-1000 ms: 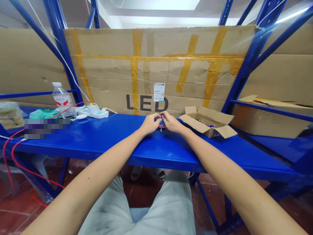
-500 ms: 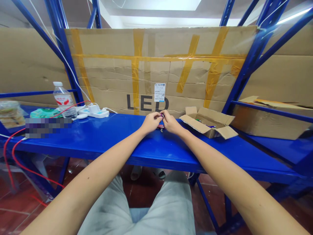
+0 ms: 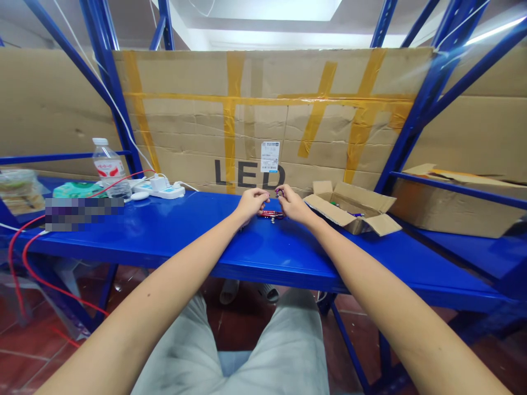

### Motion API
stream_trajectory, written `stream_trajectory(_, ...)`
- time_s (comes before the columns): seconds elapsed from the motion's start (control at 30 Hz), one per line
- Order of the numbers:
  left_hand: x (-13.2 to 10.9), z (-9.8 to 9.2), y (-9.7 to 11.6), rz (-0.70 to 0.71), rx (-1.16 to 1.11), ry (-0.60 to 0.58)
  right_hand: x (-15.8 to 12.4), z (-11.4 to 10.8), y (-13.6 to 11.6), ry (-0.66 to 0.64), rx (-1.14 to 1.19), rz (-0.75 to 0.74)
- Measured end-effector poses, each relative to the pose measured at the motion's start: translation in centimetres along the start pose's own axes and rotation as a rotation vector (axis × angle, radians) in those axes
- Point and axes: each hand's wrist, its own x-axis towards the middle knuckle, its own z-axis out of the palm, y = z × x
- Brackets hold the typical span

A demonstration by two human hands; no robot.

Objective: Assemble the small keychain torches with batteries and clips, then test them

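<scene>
Currently, in the head view, your left hand (image 3: 252, 203) and right hand (image 3: 291, 204) reach forward over the blue table (image 3: 177, 230), fingers curled inward, tips slightly apart. Your right thumb and forefinger pinch a small purple piece (image 3: 280, 192); your left fingertips bunch together, whether around anything you cannot tell, and a shiny red item (image 3: 269, 214) lies on the table between your hands, toward you.

And there's the bottle (image 3: 110, 171) upright at left, power strip (image 3: 171, 192) beside it (green packet (image 3: 78, 190) too), LED-lettered cardboard (image 3: 193, 131) behind!
</scene>
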Motion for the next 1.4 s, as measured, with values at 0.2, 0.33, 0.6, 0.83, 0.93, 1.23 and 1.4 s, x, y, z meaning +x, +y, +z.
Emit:
stream_trajectory(0.2,-0.3,0.4,-0.3,-0.02,0.052,-0.046,0.1,0.7,-0.2,-0.066,0.23,0.123)
stream_trajectory(0.33,-0.2,0.4,-0.3,-0.057,0.049,-0.077,0.2,0.9,-0.8,-0.12,0.418,0.206)
stream_trajectory(0.6,-0.2,0.2,-0.2,-0.058,0.063,-0.134,0.1,0.3,-1.5,-0.192,0.626,0.198)
stream_trajectory(0.83,-0.4,0.1,-0.3,-0.035,0.026,-0.128,0.0,0.0,-1.3,-0.214,0.486,0.157)
stream_trajectory(0.93,-0.2,-0.1,-0.3,-0.011,-0.014,-0.101,0.0,-0.1,-1.4,-0.226,0.449,0.148)
stream_trajectory(1.23,0.0,-0.3,-0.7,0.064,0.063,-0.079,-0.2,-1.5,-1.7,-0.204,0.157,0.09)
stream_trajectory(1.4,0.0,-0.4,-0.7,0.045,0.064,-0.117,-0.1,-1.9,-1.7,-0.088,-0.083,-0.053)
